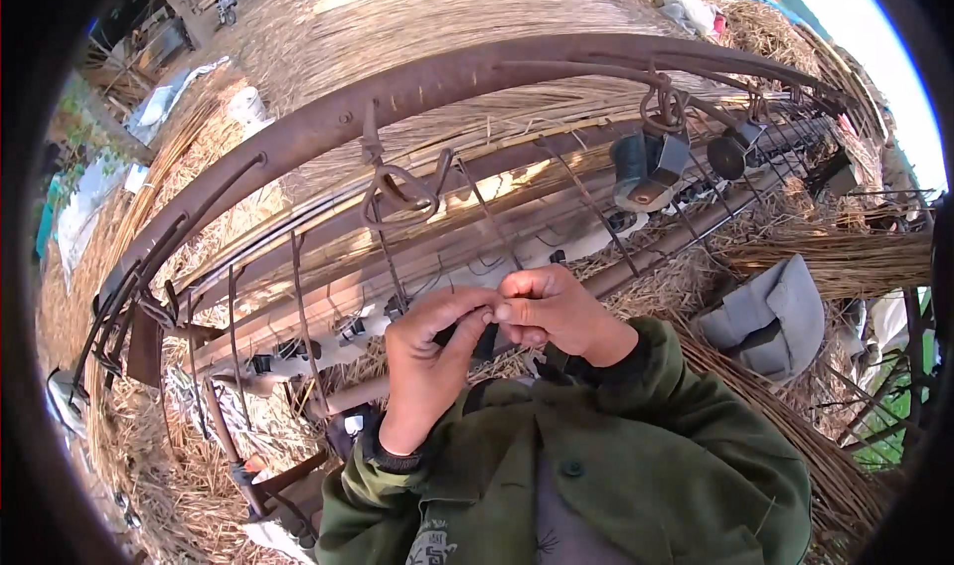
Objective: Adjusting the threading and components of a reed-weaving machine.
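Left hand (427,341) and right hand (561,317) meet fingertip to fingertip, curled inward; whether they pinch anything, I cannot tell. The rusty frame (437,88) arches beyond, at twelve o'clock. Pale print (430,545) marks the green jacket (686,446) near six o'clock.

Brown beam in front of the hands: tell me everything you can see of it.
The brown beam is long, smooth-edged and looks like rusted metal, scuffed, with a small round bolt head or hole left of its middle. It appears bowed across the view, though the fisheye lens bends straight edges. A dark metal hook hangs from it. Left hand and right hand are apart from it.
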Demonstrator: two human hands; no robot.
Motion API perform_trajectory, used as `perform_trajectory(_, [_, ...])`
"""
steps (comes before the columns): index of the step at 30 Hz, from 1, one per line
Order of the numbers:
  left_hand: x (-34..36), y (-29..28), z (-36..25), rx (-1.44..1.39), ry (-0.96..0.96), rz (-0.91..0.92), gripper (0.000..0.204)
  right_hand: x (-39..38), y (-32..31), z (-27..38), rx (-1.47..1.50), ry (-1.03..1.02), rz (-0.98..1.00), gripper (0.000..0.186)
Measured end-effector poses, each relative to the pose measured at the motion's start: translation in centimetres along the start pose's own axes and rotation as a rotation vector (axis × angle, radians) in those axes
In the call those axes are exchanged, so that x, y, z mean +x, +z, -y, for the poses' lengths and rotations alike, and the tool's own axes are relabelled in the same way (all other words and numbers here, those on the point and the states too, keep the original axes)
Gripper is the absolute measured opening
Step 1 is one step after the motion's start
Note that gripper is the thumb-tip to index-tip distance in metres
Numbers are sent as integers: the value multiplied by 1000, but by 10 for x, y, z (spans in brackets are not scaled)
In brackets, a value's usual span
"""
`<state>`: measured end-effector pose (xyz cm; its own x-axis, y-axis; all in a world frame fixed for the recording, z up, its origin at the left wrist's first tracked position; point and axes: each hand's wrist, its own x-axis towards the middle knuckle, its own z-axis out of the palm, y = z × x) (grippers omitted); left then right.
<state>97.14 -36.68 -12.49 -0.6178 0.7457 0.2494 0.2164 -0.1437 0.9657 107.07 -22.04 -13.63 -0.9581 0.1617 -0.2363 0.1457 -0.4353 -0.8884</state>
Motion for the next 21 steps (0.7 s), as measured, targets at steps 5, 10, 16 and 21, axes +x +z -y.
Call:
perform_trajectory(5, [7,2,1,92,78,20,15,7,-8,1,16,82,16,19])
perform_trajectory(10, [13,-1,-1,272,100,87,15,14,-15,1,59,103,93,18])
perform_trajectory(16, [17,-4,-5,301,162,75,15,22,-15,3,95,145,145,13])
perform_trajectory(21, [17,-7,-8,364,164,64,15,28,-11,4,82,197,169,13])
